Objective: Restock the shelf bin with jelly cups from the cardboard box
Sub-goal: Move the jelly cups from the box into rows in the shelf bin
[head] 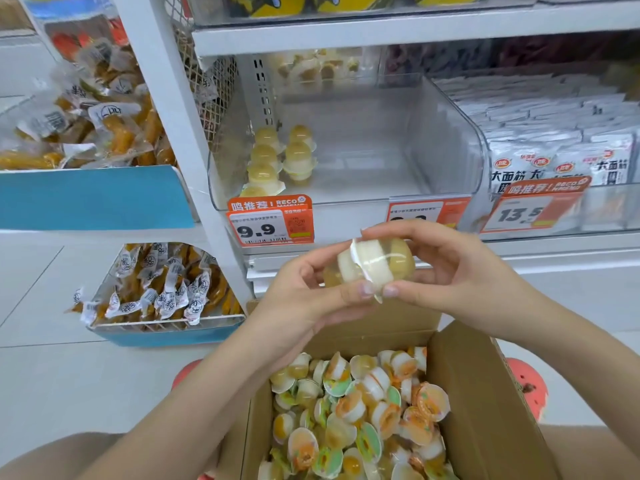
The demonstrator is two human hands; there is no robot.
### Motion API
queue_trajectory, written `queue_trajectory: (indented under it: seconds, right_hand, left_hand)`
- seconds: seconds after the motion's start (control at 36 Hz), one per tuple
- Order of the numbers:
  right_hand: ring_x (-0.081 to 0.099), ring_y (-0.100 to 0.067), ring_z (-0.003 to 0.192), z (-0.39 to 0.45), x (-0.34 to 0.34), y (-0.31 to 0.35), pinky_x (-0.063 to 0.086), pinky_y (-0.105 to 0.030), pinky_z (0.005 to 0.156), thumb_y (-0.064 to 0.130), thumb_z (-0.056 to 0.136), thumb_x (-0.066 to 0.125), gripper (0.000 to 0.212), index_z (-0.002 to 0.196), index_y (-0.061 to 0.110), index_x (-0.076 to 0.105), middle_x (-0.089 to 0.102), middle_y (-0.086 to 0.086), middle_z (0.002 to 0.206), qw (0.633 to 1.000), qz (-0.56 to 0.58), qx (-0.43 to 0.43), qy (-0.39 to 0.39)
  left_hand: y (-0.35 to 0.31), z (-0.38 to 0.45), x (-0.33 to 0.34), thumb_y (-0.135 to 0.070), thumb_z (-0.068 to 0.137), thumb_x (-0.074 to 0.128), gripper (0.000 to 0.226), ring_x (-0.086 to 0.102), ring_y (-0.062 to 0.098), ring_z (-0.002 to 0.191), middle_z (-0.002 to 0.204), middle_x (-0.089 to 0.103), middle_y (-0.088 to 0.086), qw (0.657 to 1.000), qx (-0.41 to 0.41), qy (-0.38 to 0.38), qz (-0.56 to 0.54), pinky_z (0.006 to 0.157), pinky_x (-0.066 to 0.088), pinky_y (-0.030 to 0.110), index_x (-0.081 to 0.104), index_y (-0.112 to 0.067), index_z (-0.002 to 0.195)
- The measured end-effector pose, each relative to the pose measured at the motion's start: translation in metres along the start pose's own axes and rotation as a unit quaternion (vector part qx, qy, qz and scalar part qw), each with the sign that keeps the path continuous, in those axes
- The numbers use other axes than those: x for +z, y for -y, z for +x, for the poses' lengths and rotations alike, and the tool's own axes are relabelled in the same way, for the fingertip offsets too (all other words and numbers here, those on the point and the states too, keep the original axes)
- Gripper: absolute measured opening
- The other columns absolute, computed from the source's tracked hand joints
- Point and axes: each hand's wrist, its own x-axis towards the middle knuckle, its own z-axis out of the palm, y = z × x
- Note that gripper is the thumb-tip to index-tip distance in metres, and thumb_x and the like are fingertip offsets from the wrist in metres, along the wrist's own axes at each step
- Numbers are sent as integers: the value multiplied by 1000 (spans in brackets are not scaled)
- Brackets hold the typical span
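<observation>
Two jelly cups (372,263), pressed together lid to lid, are held between my left hand (304,296) and my right hand (457,271) above the cardboard box (485,410). The open box in front of me holds several loose jelly cups (356,410) with yellow and orange fillings. Beyond my hands, the clear shelf bin (460,140) is mostly bare; several stacked jelly cups (277,157) stand in its left part.
Price tags (270,220) hang on the bin's front edge. Packets of snacks (561,143) fill the bin to the right. Wrapped yellow snacks (97,126) fill blue bins on the left, upper and lower (166,289). The floor is white tile.
</observation>
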Motion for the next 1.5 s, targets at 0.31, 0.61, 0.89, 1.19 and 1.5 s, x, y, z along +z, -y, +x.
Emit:
queue_trajectory:
  seconds: [0.31,0.61,0.89,1.19,1.5]
  right_hand:
    - [57,-11,112,-2,2,-5,47,-28,94,25,66,82,67,126,30,53,60,16,118,989,-142,1,29]
    - [64,-8,91,4,3,0,50,-19,84,37,56,87,62,112,27,63,68,8,99,990,-135,-8,-45]
    - [57,-3,83,115,-26,46,41,-10,65,39,63,85,54,111,23,66,63,7,97,929,-318,11,-191]
    - [50,-23,85,236,8,-23,39,-28,68,42,66,82,64,112,5,58,58,-8,100,825,-546,138,47]
    - [55,-26,94,238,17,-46,39,-26,71,24,68,82,56,115,7,59,62,-8,111,861,-494,118,17]
  left_hand:
    - [8,2,6,-22,49,91,68,69,27,93,104,69,20,992,-54,31,-110,72,58,34,65,-1,109]
    - [-5,2,1,-35,66,79,63,66,28,104,115,67,15,989,-102,69,-79,88,54,45,60,-5,119]
    - [-35,17,-59,-30,80,71,24,61,9,99,104,65,-11,884,4,-205,421,89,47,27,65,-23,103]
    - [-37,32,-79,-20,80,68,16,60,14,94,95,63,-6,857,7,-217,468,87,49,31,60,-24,94]
    - [-37,30,-81,-21,83,66,20,56,12,98,99,59,-6,837,32,-201,508,87,47,27,59,-20,101]
